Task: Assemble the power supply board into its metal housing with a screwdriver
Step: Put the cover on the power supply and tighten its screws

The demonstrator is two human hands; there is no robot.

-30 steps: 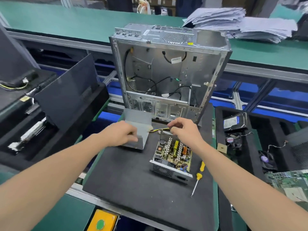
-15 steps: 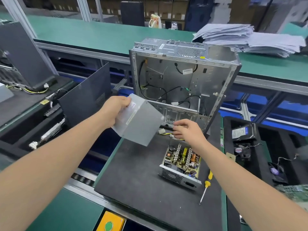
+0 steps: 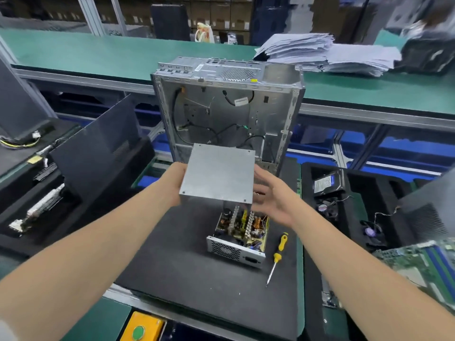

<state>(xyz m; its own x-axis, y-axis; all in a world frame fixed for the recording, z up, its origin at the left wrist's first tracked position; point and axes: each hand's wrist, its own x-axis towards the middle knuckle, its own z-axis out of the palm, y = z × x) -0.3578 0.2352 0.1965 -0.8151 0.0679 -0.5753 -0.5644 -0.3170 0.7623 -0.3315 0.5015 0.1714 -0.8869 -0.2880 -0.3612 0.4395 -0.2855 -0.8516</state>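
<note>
The metal cover [image 3: 218, 175] hung just above the power supply board [image 3: 240, 230], its edge gripped by the left hand [image 3: 174, 184]. The right hand [image 3: 273, 196] hovered beside the cover, fingers wide. Lowered askew, the cover would likely snag the board's tall components. The screwdriver [image 3: 278, 254] lay just right of the board.

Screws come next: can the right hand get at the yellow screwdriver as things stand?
Probably yes: the screwdriver lies uncovered on the mat, right of the power supply, and the right hand is open.

Single head-worn view, forward and down, close over black mat [image 3: 172, 267]
</note>
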